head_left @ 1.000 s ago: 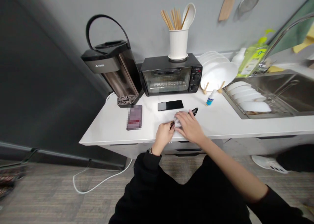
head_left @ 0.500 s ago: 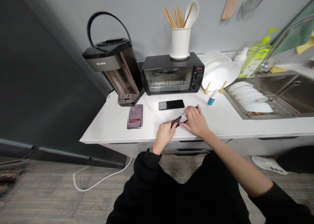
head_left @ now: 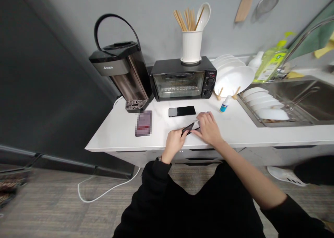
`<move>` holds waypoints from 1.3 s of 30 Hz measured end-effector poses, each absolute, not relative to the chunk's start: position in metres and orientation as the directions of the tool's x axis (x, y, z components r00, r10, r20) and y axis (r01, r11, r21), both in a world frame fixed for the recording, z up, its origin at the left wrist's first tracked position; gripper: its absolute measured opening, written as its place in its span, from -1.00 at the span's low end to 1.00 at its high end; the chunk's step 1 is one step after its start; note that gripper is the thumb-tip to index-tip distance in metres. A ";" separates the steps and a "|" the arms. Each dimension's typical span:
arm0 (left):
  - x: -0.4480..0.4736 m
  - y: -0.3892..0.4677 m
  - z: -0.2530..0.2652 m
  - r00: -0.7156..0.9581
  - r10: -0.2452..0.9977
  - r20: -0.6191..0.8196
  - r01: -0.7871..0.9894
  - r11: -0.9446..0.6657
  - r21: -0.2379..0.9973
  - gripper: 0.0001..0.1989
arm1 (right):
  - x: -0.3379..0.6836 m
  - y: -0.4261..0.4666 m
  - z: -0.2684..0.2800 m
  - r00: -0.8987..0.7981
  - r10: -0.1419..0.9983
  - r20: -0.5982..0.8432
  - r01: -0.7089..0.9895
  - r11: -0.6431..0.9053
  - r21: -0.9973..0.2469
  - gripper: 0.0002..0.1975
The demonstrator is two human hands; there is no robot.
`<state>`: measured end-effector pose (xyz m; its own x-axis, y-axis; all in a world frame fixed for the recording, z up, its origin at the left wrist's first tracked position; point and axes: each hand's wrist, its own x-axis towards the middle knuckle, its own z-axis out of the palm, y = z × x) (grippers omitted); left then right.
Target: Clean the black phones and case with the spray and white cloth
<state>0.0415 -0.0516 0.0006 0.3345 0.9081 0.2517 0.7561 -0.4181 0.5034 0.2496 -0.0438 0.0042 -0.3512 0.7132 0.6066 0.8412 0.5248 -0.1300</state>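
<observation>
White counter (head_left: 114,135), clocked from the hands: a water dispenser (head_left: 141,71) stands at ten, a pixelated purple item (head_left: 144,121) lies at nine. Next, the left hand (head_left: 174,141) is curled, thumb and fingers pinching a dark flat object (head_left: 188,128) at the dial's centre. A phone (head_left: 182,111) lies at eleven. Rightward, the right hand (head_left: 208,126), half-curled, bears against the object; its hold cannot be told. Toward two stands a small bottle (head_left: 223,107).

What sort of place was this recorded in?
Most likely a kitchen or pantry: along a white counter are a toaster oven, a metal sink with white bowls at its left end, and white plates standing on edge.
</observation>
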 end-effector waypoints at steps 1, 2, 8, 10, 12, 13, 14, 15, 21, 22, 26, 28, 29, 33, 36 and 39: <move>0.043 -0.053 0.002 0.326 0.908 0.263 0.755 -0.417 0.506 -0.66 | 0.258 -0.039 0.005 -0.292 0.730 0.618 0.868 0.473 -0.149 -0.31; 0.044 -0.053 0.003 0.321 0.908 0.269 0.753 -0.417 0.508 -0.64 | 0.261 -0.037 0.005 -0.245 0.739 0.628 0.885 0.435 -0.166 -0.30; 0.042 -0.046 -0.002 0.340 0.917 0.207 0.780 -0.398 0.483 -0.80 | 0.190 -0.071 0.001 -0.412 0.671 0.617 0.779 0.610 -0.143 -0.22; 0.040 -0.046 -0.004 0.338 0.921 0.195 0.789 -0.391 0.475 -0.83 | 0.187 -0.074 0.002 -0.508 0.632 0.585 0.727 0.679 -0.103 -0.24; 0.040 -0.048 -0.003 0.337 0.918 0.212 0.782 -0.398 0.481 -0.79 | 0.210 -0.063 0.004 -0.497 0.646 0.579 0.750 0.656 -0.087 -0.29; 0.040 -0.050 -0.002 0.334 0.915 0.225 0.775 -0.402 0.486 -0.75 | 0.227 -0.055 0.004 -0.453 0.673 0.585 0.787 0.610 -0.093 -0.32; 0.041 -0.052 -0.001 0.329 0.913 0.240 0.769 -0.407 0.493 -0.71 | 0.244 -0.046 0.005 -0.383 0.701 0.601 0.829 0.549 -0.111 -0.34; 0.042 -0.053 0.000 0.322 0.912 0.253 0.765 -0.408 0.498 -0.67 | 0.258 -0.039 0.006 -0.321 0.723 0.611 0.859 0.495 -0.134 -0.34; 0.043 -0.049 -0.001 0.340 0.908 0.247 0.759 -0.420 0.498 -0.72 | 0.219 -0.060 0.004 -0.298 0.720 0.627 0.825 0.525 -0.211 -0.29; 0.042 -0.047 -0.003 0.348 0.908 0.231 0.766 -0.418 0.488 -0.77 | 0.201 -0.069 0.003 -0.346 0.705 0.618 0.797 0.569 -0.203 -0.26; 0.038 -0.044 -0.006 0.353 0.916 0.193 0.790 -0.402 0.462 -0.85 | 0.183 -0.079 0.006 -0.499 0.661 0.561 0.738 0.663 -0.124 -0.29; 0.038 -0.046 -0.005 0.343 0.917 0.203 0.787 -0.399 0.471 -0.80 | 0.210 -0.064 0.006 -0.459 0.685 0.566 0.775 0.620 -0.121 -0.34; 0.039 -0.048 -0.003 0.334 0.918 0.214 0.784 -0.397 0.478 -0.75 | 0.228 -0.055 0.007 -0.410 0.707 0.576 0.807 0.575 -0.132 -0.35; 0.044 -0.051 0.000 0.297 0.922 0.248 0.777 -0.384 0.499 -0.63 | 0.259 -0.037 0.007 -0.233 0.748 0.622 0.883 0.430 -0.186 -0.35; 0.044 -0.047 -0.002 0.305 0.924 0.229 0.784 -0.380 0.490 -0.72 | 0.220 -0.058 0.005 -0.301 0.724 0.621 0.838 0.512 -0.190 -0.32; 0.039 -0.044 -0.006 0.311 0.931 0.191 0.806 -0.365 0.466 -0.84 | 0.182 -0.080 0.006 -0.447 0.684 0.576 0.760 0.630 -0.159 -0.28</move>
<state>0.0393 -0.0441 -0.0059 0.3113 0.9310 0.1907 0.8061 -0.3650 0.4658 0.1821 -0.0801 0.0055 -0.4473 0.6844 0.5758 0.7599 0.6303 -0.1590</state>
